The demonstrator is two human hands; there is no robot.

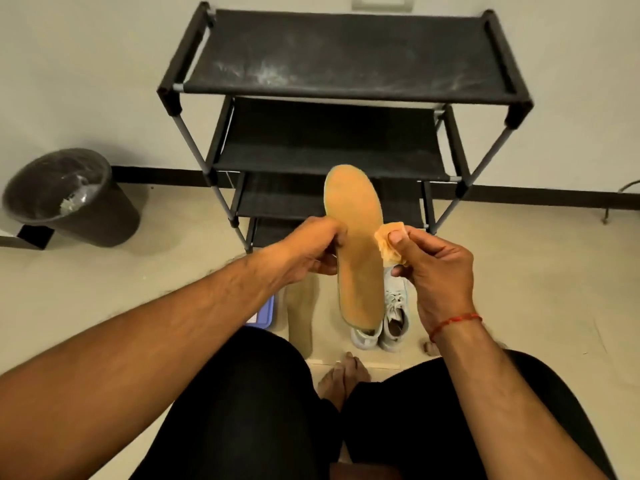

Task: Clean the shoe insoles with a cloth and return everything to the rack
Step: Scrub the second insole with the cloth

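Bin (114, 220) holds litter (71, 199); left hand (311, 247) grips insole (356, 216), right hand (440, 271) cloth (389, 245).

The left hand (313, 249) grips an orange insole (356, 244) by its left edge, holding it lengthwise before a black shoe rack (343, 64); the right hand (440, 271) pinches a crumpled cloth (389, 244) at the insole's right edge; on the floor below, pale shoes (381, 327) stand beside a second insole (300, 310); a dark bin (65, 195) sits left, near the wall.
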